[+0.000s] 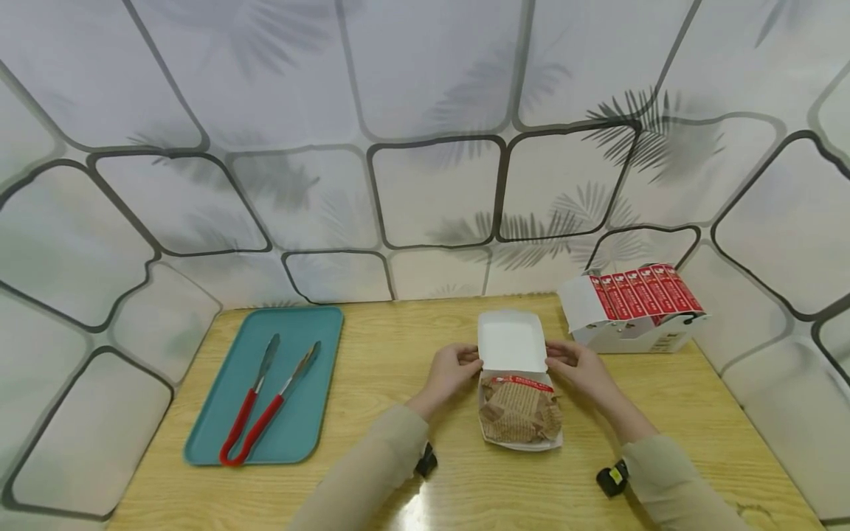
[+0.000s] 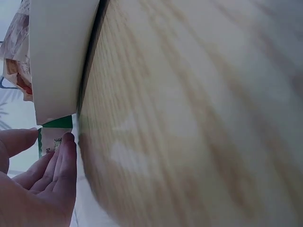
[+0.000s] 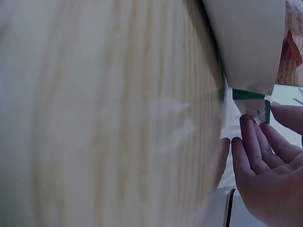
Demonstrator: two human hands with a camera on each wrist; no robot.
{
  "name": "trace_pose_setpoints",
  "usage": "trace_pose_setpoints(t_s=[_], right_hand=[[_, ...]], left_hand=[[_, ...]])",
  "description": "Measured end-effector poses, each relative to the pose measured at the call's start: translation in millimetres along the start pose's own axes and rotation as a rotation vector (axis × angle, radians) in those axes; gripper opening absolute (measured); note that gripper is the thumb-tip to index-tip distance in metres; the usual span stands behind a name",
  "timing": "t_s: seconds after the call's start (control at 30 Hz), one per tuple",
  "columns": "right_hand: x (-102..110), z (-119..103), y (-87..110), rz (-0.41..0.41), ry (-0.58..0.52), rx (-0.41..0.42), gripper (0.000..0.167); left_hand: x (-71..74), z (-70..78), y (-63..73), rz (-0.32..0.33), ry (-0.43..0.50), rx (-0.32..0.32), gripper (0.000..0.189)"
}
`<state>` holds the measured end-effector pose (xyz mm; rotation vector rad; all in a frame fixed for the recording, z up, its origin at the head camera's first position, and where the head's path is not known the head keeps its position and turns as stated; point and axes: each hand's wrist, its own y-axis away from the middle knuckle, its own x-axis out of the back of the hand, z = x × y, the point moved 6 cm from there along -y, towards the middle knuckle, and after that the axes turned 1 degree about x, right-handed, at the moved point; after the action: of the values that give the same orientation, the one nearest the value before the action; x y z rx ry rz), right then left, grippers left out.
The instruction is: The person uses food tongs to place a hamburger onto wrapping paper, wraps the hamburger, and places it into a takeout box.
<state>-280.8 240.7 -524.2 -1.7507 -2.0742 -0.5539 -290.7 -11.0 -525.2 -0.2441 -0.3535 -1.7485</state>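
A white clamshell burger box stands on the wooden table in the head view, its lid [image 1: 511, 339] swung back on the far side. Inside the base [image 1: 487, 439] lies a burger wrapped in brown printed paper [image 1: 519, 413] with a red strip. My left hand [image 1: 453, 372] holds the lid's left edge near the hinge, thumb and fingers on either side. On the opposite edge my right hand [image 1: 583, 372] does the same. Both wrist views show the green-and-white lid flap [image 2: 49, 142] [image 3: 253, 108] between thumb and fingers, beside the base's white side wall [image 2: 61, 61] [image 3: 246, 42].
A teal tray [image 1: 305, 435] on the left bears red-handled tongs [image 1: 255, 420]. Behind my right hand, near the patterned wall, sits a white carton [image 1: 614, 341] filled with a row of red-and-white packets [image 1: 644, 293]. Patterned panels enclose the table's back and sides.
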Motion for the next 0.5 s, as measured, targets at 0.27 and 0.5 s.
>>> trace_pose_setpoints(t_s=[0.27, 0.5], right_hand=[[0.1, -4.0, -3.1, 0.038, -0.115, 0.038, 0.051], [0.3, -10.3, -1.3, 0.076, -0.170, 0.019, 0.050]], left_hand=[[7.4, 3.7, -0.2, 0.032, 0.050, -0.025, 0.029], [12.3, 6.4, 2.7, 0.070, 0.058, -0.066, 0.025]])
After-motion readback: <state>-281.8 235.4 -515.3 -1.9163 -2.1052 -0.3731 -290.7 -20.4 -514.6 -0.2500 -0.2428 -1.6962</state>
